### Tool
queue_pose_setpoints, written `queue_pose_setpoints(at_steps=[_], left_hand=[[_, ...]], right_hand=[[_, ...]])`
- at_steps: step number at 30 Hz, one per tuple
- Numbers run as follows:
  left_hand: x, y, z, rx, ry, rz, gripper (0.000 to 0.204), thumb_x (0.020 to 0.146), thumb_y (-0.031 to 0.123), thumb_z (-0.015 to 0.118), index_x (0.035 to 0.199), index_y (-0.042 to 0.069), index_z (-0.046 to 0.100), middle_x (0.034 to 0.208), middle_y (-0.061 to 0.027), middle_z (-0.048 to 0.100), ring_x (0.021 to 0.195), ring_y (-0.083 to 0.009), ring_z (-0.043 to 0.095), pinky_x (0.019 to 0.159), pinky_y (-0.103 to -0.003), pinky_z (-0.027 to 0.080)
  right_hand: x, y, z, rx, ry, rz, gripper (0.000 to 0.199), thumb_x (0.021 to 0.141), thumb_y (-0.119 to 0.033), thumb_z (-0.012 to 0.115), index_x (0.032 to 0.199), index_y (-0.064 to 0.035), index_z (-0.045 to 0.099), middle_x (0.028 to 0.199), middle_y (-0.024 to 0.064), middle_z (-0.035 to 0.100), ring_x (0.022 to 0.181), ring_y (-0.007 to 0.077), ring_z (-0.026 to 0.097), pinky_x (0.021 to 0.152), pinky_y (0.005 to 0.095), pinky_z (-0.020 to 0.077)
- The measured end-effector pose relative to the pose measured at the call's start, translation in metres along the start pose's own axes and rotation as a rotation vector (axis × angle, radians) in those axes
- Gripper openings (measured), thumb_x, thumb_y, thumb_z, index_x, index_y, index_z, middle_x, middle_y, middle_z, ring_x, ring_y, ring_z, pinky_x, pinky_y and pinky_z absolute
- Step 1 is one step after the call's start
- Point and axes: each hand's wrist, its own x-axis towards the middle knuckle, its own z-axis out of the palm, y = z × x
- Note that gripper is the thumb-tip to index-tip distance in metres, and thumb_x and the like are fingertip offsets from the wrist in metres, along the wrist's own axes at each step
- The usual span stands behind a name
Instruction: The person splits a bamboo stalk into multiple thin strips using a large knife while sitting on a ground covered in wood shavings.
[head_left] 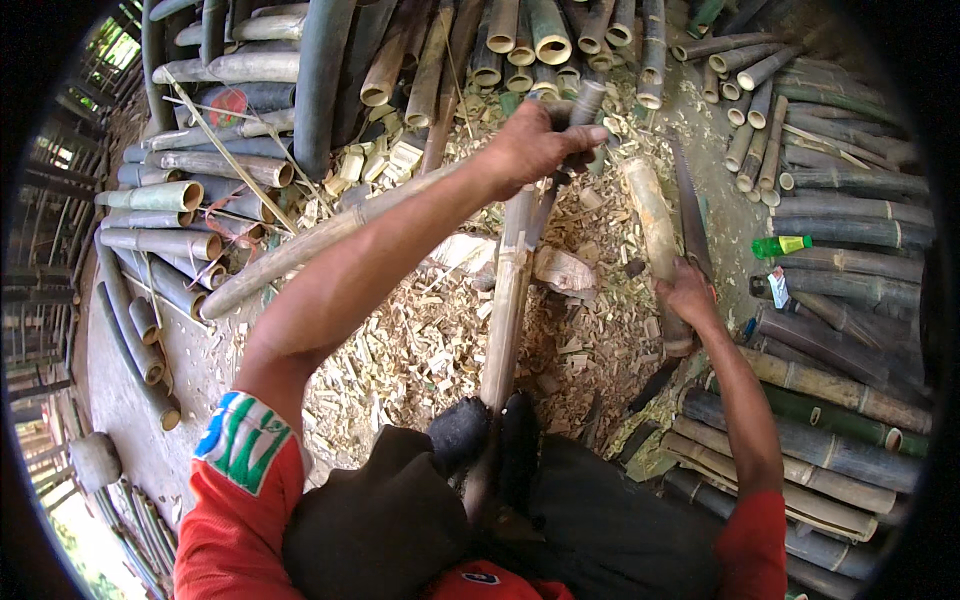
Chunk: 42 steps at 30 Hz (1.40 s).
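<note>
My left hand (535, 150) is closed around a dark tool at the far end of a long bamboo pole. The tool's greyish cylindrical end (587, 104) sticks out past my thumb, and its narrow dark blade (543, 212) runs down against the pole. That bamboo pole (508, 285) stretches toward me between my feet. To the right, the fingers of my right hand (690, 295) bend onto the side of a short, thick wooden club (652, 215), pale at its far end and darker near me. Beside it lies a saw (688, 190), its handle partly hidden by my hand.
Wood chips (400, 335) cover the ground around the pole. Another long bamboo pole (330, 235) slants off to the left. Cut bamboo is stacked at the left (235, 165), far side (550, 35) and right (850, 225). A green bottle (780, 246) lies on the right stack.
</note>
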Motion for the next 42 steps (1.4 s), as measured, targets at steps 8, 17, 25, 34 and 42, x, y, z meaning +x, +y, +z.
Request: queue_pose_setpoints(at_steps=[8, 17, 25, 34, 42], left_hand=[[-0.008, -0.021, -0.003, -0.209, 0.006, -0.100, 0.039, 0.099, 0.038, 0.070, 0.115, 0.003, 0.064, 0.088, -0.0006, 0.062, 0.075, -0.0095, 0.057, 0.067, -0.028, 0.049], [-0.021, -0.030, 0.008, -0.107, 0.076, -0.076, 0.027, 0.091, 0.030, 0.080, 0.100, 0.006, 0.072, 0.075, 0.0008, 0.061, 0.064, -0.0071, 0.051, 0.057, -0.026, 0.040], [-0.022, -0.035, 0.023, -0.089, 0.058, 0.036, 0.022, 0.090, 0.026, 0.081, 0.085, 0.006, 0.075, 0.068, 0.0035, 0.062, 0.056, -0.0038, 0.047, 0.051, -0.024, 0.034], [-0.019, -0.042, 0.025, -0.093, 0.072, 0.110, 0.026, 0.091, 0.029, 0.082, 0.082, 0.006, 0.072, 0.070, 0.0013, 0.063, 0.058, -0.0054, 0.049, 0.052, -0.026, 0.037], [-0.022, -0.037, 0.024, -0.070, 0.058, 0.080, 0.027, 0.093, 0.030, 0.081, 0.084, 0.006, 0.071, 0.073, 0.0010, 0.065, 0.057, -0.0050, 0.049, 0.051, -0.025, 0.038]], right_hand=[[0.005, 0.016, 0.041, -0.164, 0.166, 0.227, 0.090, 0.085, -0.039, 0.081, 0.150, 0.0048, 0.037, 0.152, 0.0347, 0.041, 0.137, 0.0479, 0.047, 0.105, 0.0594, 0.0460], [-0.030, 0.002, 0.015, 0.861, 0.203, 0.323, 0.073, 0.085, -0.033, 0.071, 0.143, 0.0024, 0.044, 0.122, 0.0213, 0.065, 0.110, 0.0357, 0.066, 0.094, 0.0478, 0.0540], [-0.109, -0.069, -0.064, 1.926, 0.149, 0.194, 0.067, 0.095, -0.056, 0.061, 0.130, 0.0008, 0.058, 0.100, 0.0118, 0.068, 0.082, 0.0249, 0.068, 0.073, 0.0406, 0.0578], [-0.111, -0.065, -0.054, 1.573, 0.158, 0.264, 0.056, 0.091, -0.042, 0.069, 0.126, 0.0003, 0.061, 0.094, 0.0110, 0.067, 0.077, 0.0218, 0.068, 0.066, 0.0384, 0.0606], [-0.124, -0.088, -0.067, 1.486, 0.163, 0.124, 0.056, 0.087, -0.032, 0.076, 0.128, 0.0019, 0.057, 0.093, 0.0130, 0.068, 0.074, 0.0229, 0.069, 0.063, 0.0381, 0.0613]])
